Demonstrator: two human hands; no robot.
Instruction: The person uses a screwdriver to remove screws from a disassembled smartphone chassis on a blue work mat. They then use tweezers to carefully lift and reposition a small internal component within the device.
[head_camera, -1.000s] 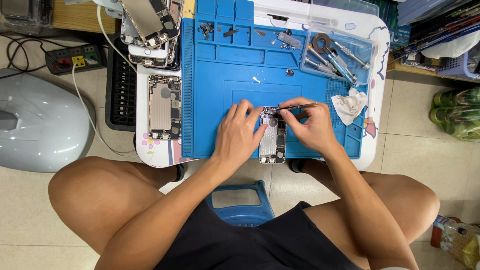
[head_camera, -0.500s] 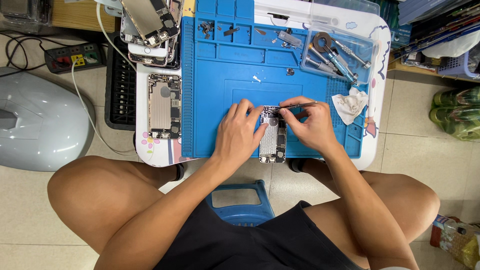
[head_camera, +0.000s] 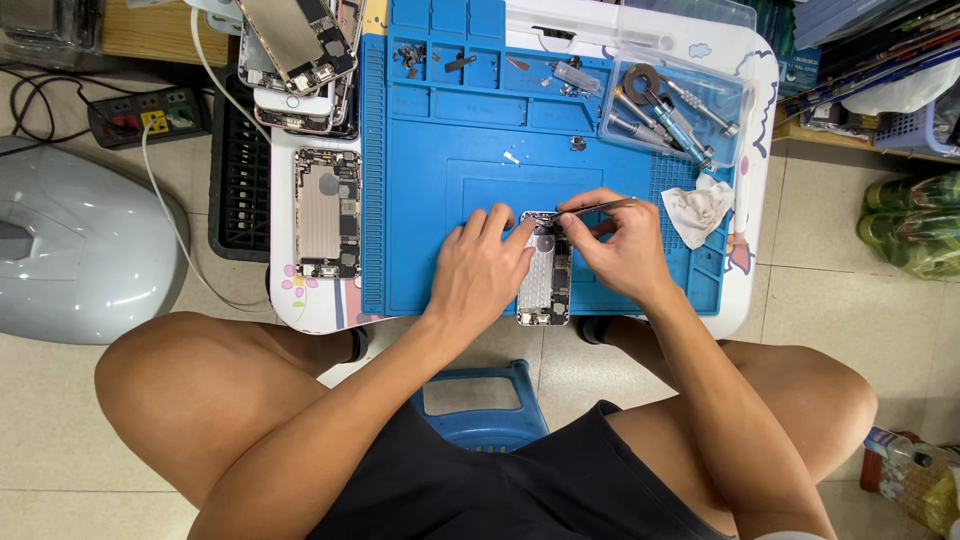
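An opened phone body (head_camera: 545, 280) lies lengthwise on the blue work mat (head_camera: 440, 180), its insides showing. My left hand (head_camera: 482, 270) rests on the phone's left side and steadies it, fingers spread along its edge. My right hand (head_camera: 622, 250) grips slim metal tweezers (head_camera: 597, 209) whose tips point left at the phone's top end. A small loose white part (head_camera: 511, 157) lies on the mat above the phone.
A second opened phone body (head_camera: 327, 212) lies left of the mat, with a stack of phone shells (head_camera: 300, 50) behind it. A clear tray of screwdrivers (head_camera: 675, 105) and a crumpled white cloth (head_camera: 698, 208) sit at the right. A power strip (head_camera: 150, 115) lies on the floor.
Both hands stay on the phone. The tweezers' tips have barely shifted at the phone's top end.
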